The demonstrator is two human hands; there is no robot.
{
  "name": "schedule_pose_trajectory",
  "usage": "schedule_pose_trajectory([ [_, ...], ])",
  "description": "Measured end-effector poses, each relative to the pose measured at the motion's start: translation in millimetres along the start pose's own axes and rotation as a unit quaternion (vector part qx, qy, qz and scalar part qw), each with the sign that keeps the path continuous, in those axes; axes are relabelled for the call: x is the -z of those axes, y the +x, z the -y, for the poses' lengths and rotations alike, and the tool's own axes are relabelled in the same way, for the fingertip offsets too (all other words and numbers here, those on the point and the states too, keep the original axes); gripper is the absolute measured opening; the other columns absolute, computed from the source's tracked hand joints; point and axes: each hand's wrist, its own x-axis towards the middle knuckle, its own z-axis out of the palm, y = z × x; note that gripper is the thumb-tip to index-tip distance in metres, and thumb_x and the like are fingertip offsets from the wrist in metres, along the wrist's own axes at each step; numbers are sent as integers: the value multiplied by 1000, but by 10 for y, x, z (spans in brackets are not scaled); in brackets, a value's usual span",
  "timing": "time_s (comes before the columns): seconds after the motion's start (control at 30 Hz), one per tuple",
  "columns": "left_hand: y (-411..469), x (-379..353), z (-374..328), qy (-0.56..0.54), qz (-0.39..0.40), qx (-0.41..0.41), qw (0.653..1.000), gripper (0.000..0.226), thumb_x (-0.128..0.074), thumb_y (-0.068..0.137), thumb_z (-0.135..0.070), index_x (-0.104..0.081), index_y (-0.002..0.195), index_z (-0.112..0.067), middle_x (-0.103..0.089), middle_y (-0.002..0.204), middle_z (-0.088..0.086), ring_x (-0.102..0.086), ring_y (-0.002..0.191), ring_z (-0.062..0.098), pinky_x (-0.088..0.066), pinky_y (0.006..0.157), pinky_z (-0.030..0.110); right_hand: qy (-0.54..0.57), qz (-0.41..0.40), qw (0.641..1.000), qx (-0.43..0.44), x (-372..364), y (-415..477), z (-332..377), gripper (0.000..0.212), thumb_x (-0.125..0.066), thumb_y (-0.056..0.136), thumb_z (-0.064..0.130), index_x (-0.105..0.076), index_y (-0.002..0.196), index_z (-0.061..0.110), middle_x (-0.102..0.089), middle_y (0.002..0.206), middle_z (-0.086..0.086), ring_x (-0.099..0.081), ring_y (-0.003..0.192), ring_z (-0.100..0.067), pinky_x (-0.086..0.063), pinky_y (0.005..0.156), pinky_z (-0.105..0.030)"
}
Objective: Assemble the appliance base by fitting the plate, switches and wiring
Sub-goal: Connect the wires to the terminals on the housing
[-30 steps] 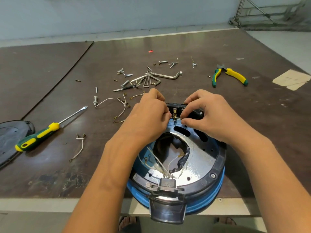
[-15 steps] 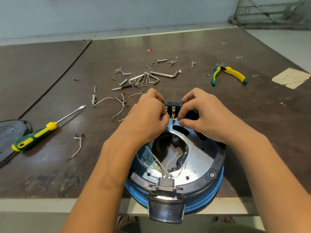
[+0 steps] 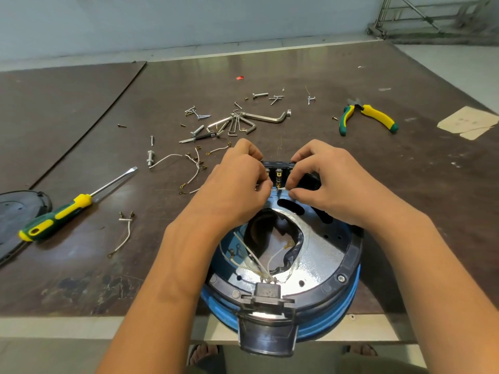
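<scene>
The left hand (image 3: 237, 184) and the right hand (image 3: 332, 184) each have the grip clamped on a thin white wire (image 3: 281, 188). It is just beside the switch terminals (image 3: 278, 174).

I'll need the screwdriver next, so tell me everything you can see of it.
The screwdriver has a green and yellow rubbery-looking grip, a bare metal shaft and a flat tip. It lies flat on the dark table, left of the appliance base, handle nearer the person, tip pointing away and rightward. Only the table touches it.
</scene>
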Motion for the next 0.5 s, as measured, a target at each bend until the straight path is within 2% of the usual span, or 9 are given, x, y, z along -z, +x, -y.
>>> schedule_pose_trajectory([
  [0.3,0,8,0,-6,-4,-11,1000,16,-63,94,-29,-74,90,-18,-46,121,-3,-49,109,14,-52,89,43,2,-3,1000,4,-2,3,-14,19,-77,85,23,-67,79,38,-53,114,8,-49,102,-5,-31,73,0],
  [0.5,10,-5,2,-4,-3,-10,1000,15,-64,94,-29,-74,94,-18,-46,122,-3,-50,108,14,-53,88,43,12,-8,1000,4,-19,5,-30,17,-75,86,23,-67,81,37,-53,113,8,-52,103,-7,-32,76,-6],
])
